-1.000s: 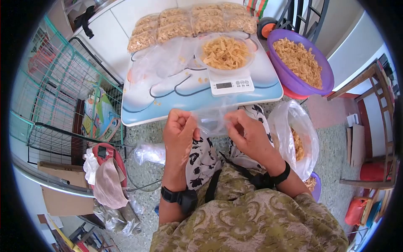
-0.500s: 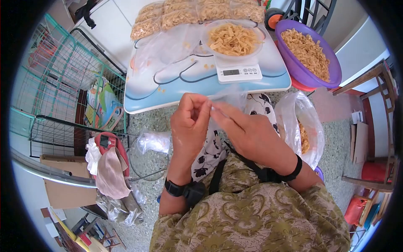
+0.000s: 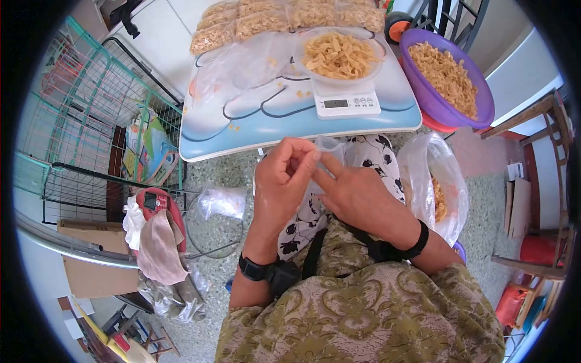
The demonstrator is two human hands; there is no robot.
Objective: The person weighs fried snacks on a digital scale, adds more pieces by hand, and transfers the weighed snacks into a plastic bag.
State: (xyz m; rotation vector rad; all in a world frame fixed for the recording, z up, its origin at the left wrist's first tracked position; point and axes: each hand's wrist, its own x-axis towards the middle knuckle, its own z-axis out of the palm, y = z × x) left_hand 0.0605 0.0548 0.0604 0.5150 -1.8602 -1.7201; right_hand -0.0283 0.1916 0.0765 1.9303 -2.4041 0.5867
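Note:
A thin clear plastic bag point(image 3: 331, 145) hangs from my fingertips over my lap, just in front of the table's near edge. My left hand point(image 3: 284, 181) is closed in a pinch on its edge, and my right hand point(image 3: 358, 193) meets it there with fingers pressed together on the bag. Beyond them, a white digital scale point(image 3: 346, 104) carries a clear bowl of dry yellowish strips point(image 3: 339, 55). Flat plastic bags point(image 3: 242, 63) lie on the table left of the bowl. Filled bags of strips point(image 3: 261, 24) are stacked at the back.
The blue-and-white table point(image 3: 206, 136) spans the front. A purple basin of strips point(image 3: 481, 100) stands right of it, and an open plastic bag of strips point(image 3: 451, 187) is on the floor. At left are a wire cage point(image 3: 78, 139) and a red stool point(image 3: 175, 224) with a cloth.
Both hands have shifted slightly to the right, still meeting at the bag. The bag now hangs lower behind my right fingers, with less of it showing.

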